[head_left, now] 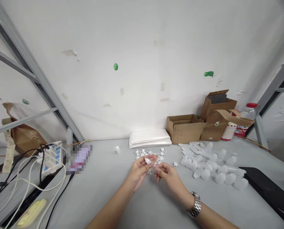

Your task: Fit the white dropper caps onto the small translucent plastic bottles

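A small clear plastic bottle [154,166] with a white pointed top is held tilted between both hands. My left hand [140,171] has its thumb and fingers closed round the white-topped end. The fingertips of my right hand [166,174] pinch the other end. Just beyond the hands lies a pile of small white caps [161,152], partly covered by the fingers. One loose cap [175,164] sits to the right of the pile. Farther right, several translucent plastic bottles [205,174] lie spread over the grey table [103,197].
White sheets [149,137] are stacked against the wall, beside an open cardboard box [187,130] and a brown paper bag [212,124]. A small white container [117,149] stands left of the stack. Cables and a power strip [52,159] occupy the left; a long black object [263,187] lies right.
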The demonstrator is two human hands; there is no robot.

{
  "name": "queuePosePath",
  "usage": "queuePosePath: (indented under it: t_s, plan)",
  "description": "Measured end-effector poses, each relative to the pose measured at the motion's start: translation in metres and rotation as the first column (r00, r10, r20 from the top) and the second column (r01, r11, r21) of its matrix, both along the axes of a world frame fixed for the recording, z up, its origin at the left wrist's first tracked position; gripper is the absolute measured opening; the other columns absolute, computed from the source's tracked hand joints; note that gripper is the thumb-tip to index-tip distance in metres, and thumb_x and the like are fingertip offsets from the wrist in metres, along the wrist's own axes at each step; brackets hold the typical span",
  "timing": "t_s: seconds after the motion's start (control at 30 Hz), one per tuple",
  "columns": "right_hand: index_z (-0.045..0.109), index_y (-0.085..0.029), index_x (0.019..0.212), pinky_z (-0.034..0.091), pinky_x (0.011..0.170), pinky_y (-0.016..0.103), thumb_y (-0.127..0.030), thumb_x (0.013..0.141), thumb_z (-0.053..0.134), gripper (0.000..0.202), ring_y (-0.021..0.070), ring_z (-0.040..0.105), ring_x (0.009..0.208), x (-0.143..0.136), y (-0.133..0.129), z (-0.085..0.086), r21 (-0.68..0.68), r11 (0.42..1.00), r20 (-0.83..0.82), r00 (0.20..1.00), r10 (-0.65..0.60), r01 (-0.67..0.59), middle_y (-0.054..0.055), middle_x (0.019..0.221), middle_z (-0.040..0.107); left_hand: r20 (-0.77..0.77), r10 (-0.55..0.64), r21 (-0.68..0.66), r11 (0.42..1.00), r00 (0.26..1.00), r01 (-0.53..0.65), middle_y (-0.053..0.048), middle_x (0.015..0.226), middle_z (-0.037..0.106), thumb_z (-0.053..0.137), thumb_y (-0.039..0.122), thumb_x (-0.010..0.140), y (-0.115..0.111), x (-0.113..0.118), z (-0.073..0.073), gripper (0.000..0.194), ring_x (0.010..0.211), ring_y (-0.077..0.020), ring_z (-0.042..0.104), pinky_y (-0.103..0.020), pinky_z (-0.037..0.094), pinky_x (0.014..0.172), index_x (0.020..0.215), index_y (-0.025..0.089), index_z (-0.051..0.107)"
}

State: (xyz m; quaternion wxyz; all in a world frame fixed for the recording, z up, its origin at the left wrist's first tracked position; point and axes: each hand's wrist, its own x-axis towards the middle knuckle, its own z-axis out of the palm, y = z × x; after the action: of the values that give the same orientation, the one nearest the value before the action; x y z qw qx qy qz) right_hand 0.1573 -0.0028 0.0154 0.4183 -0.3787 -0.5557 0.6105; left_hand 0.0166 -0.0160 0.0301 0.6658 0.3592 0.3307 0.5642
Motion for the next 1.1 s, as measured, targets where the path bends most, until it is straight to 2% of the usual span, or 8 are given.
queuePosePath:
  t_s: [0.17, 0.33, 0.4, 0.5, 0.7, 0.8, 0.93, 1.1]
  plan:
    - [0.053, -0.016, 0.062, 0.040, 0.053, 0.026, -0.058, 0.066, 0.059, 0.042, 0.0105, 0.049, 0.047, 0.0017, 0.0024, 0.0007, -0.020, 0.999, -0.045, 0.999, 0.028, -0.029, -0.001, 0.056, 0.057, 0.053, 0.020, -0.015, 1.000, 0.998, -0.020, -0.011, 0.107, 0.064, 0.069, 0.026, 0.067, 0.0019, -0.0020, 0.0012, 0.031, 0.110, -0.0232, 0.051, -0.035, 0.033, 0.098, 0.096, 0.015, 0.064]
    - [0.056, -0.016, 0.073, 0.042, 0.057, 0.027, -0.054, 0.067, 0.060, 0.038, 0.0123, 0.052, 0.051, 0.0019, -0.0008, 0.0017, 0.003, 1.000, 0.012, 1.000, -0.001, 0.001, 0.000, 0.061, 0.060, -0.077, 0.206, -0.038, 0.977, 0.976, -0.209, -0.007, 0.084, 0.069, 0.074, 0.026, 0.059, 0.0068, -0.0057, -0.0045, 0.020, 0.090, -0.0202, 0.059, -0.032, 0.038, 0.088, 0.074, 0.014, 0.067]
    - [0.057, -0.018, 0.082, 0.042, 0.059, 0.028, -0.049, 0.067, 0.063, 0.036, 0.0135, 0.053, 0.055, 0.0014, -0.0022, 0.0007, 0.050, 0.998, 0.039, 0.998, -0.043, 0.041, -0.002, 0.061, 0.059, -0.102, 0.230, -0.038, 0.971, 0.968, -0.235, -0.006, 0.082, 0.069, 0.075, 0.027, 0.058, 0.0076, -0.0063, -0.0059, 0.021, 0.088, -0.0196, 0.059, -0.031, 0.038, 0.086, 0.072, 0.014, 0.067]
    - [0.057, -0.018, 0.077, 0.040, 0.058, 0.027, -0.046, 0.063, 0.068, 0.033, 0.0137, 0.052, 0.057, 0.0012, -0.0026, -0.0013, 0.075, 0.995, 0.066, 0.995, -0.074, 0.069, -0.002, 0.060, 0.057, -0.134, 0.225, -0.024, 0.973, 0.965, -0.230, -0.006, 0.082, 0.069, 0.075, 0.029, 0.057, 0.0068, -0.0069, -0.0047, 0.022, 0.086, -0.0199, 0.059, -0.031, 0.039, 0.083, 0.072, 0.014, 0.067]
    - [0.058, -0.014, 0.067, 0.033, 0.048, 0.024, -0.057, 0.073, 0.052, 0.044, 0.0069, 0.039, 0.041, 0.0047, -0.0004, 0.0015, -0.144, 0.956, -0.162, 0.959, 0.233, -0.257, -0.002, 0.052, 0.051, -0.140, 0.128, 0.057, 0.991, 0.982, -0.121, -0.007, 0.086, 0.069, 0.071, 0.029, 0.063, 0.0021, -0.0075, 0.0018, 0.018, 0.086, -0.0202, 0.059, -0.030, 0.041, 0.079, 0.073, 0.015, 0.065]
    - [0.058, -0.014, 0.067, 0.035, 0.050, 0.024, -0.058, 0.072, 0.052, 0.044, 0.0084, 0.044, 0.045, 0.0052, 0.0019, 0.0033, -0.119, 0.974, -0.120, 0.977, 0.178, -0.192, -0.001, 0.055, 0.053, -0.143, 0.130, 0.062, 0.990, 0.981, -0.123, -0.007, 0.086, 0.069, 0.071, 0.028, 0.063, 0.0021, -0.0065, 0.0015, 0.017, 0.086, -0.0200, 0.060, -0.030, 0.041, 0.079, 0.074, 0.016, 0.064]
    - [0.056, -0.017, 0.074, 0.039, 0.054, 0.025, -0.051, 0.059, 0.069, 0.039, 0.0113, 0.049, 0.054, 0.0040, 0.0037, 0.0035, -0.030, 0.997, -0.052, 0.997, 0.065, -0.067, -0.002, 0.062, 0.056, -0.170, 0.192, 0.065, 0.981, 0.966, -0.184, -0.006, 0.085, 0.069, 0.070, 0.027, 0.064, 0.0034, -0.0063, -0.0002, 0.016, 0.088, -0.0197, 0.059, -0.030, 0.040, 0.081, 0.074, 0.016, 0.064]
    - [0.056, -0.015, 0.065, 0.031, 0.049, 0.023, -0.051, 0.066, 0.064, 0.037, 0.0068, 0.039, 0.042, 0.0058, -0.0006, 0.0043, -0.182, 0.936, -0.232, 0.938, 0.257, -0.301, -0.004, 0.051, 0.050, -0.168, 0.138, 0.070, 0.989, 0.976, -0.128, -0.007, 0.082, 0.069, 0.073, 0.028, 0.060, 0.0014, -0.0073, 0.0034, 0.018, 0.089, -0.0214, 0.059, -0.031, 0.041, 0.081, 0.069, 0.016, 0.063]
